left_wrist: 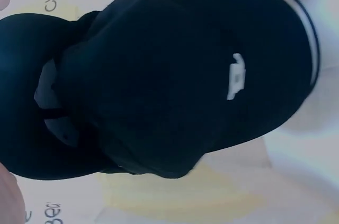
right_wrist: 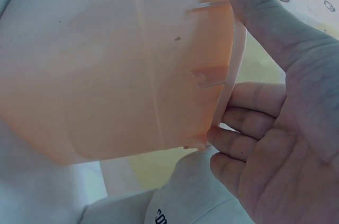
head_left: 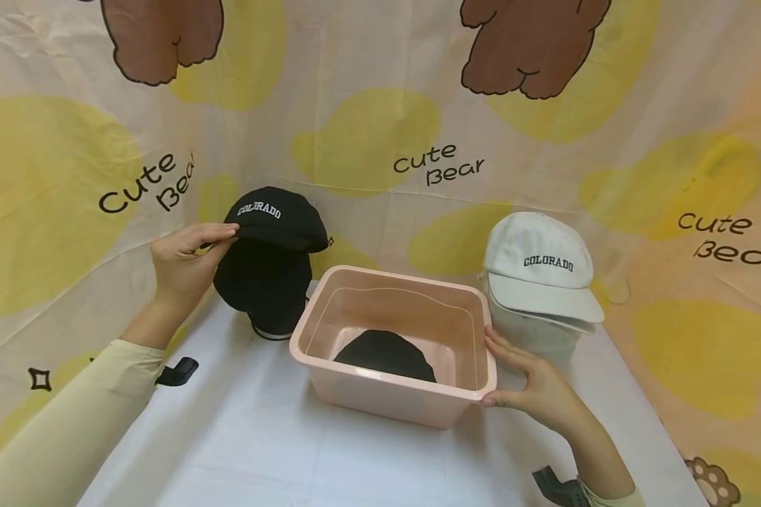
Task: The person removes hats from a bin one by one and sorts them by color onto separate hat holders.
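Note:
At the back left, my left hand (head_left: 187,260) pinches the brim edge of a black cap (head_left: 279,211) lettered COLORADO, thumb below and fingers above. The cap sits tilted over a black stand (head_left: 282,292) with a rounded, wider upper part. In the left wrist view, the cap's back strap opening shows, and a white label (left_wrist: 237,75) marks the dark stand. My right hand (head_left: 539,387) grips the right rim of a pink plastic bin (head_left: 387,398). Inside the bin lies a black, dome-shaped cloth item (head_left: 387,353), its lower part hidden by the near wall.
A white COLORADO cap (head_left: 539,250) rests on a pale stand (head_left: 533,331) just right of the bin, close to my right fingers. The white table (head_left: 260,451) runs up to a printed curtain (head_left: 368,232) behind and at both sides.

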The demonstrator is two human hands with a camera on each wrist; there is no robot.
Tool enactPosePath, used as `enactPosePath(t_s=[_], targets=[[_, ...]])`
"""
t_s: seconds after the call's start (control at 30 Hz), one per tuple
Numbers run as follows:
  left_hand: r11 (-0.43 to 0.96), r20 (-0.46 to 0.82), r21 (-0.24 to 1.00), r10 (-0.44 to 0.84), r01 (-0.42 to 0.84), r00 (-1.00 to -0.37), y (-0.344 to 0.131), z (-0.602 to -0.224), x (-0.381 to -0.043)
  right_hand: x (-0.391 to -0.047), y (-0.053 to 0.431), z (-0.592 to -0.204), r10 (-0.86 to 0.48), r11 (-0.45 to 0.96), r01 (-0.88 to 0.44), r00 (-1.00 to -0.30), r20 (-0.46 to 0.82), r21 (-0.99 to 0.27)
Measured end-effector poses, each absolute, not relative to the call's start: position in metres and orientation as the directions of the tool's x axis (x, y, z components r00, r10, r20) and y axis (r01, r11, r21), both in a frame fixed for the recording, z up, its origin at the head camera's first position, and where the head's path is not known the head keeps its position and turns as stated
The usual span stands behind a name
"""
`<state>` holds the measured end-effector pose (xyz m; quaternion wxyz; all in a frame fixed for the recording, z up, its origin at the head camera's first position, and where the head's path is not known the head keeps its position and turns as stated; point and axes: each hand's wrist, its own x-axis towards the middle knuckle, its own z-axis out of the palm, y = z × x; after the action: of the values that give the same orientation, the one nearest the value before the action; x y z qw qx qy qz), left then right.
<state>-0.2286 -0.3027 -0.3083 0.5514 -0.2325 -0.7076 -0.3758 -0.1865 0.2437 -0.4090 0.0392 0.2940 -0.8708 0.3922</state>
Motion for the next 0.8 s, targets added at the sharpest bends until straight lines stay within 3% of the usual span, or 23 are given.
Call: enactPosePath(t_s=[0.47, 0.67, 0.8], targets=[[0.494, 0.924, 0.377, -0.147, 0.783, -0.352, -0.322, -0.36, -0.221, -0.185, 0.243, -0.407, -0.48, 0.531, -0.556, -0.819, 0.313, -0.639], [0.321, 0.864, 0.497, -0.097, 0.806, -0.494, -0.331, -0.373, -0.215, -0.186, 0.243, -0.407, -0.483, 0.526, -0.567, -0.812, 0.327, -0.634], [0.35, 0.82, 0.547, -0.044, 0.76, -0.57, -0.337, -0.377, -0.208, -0.186, 0.244, -0.408, -0.483, 0.514, -0.567, -0.811, 0.329, -0.643]])
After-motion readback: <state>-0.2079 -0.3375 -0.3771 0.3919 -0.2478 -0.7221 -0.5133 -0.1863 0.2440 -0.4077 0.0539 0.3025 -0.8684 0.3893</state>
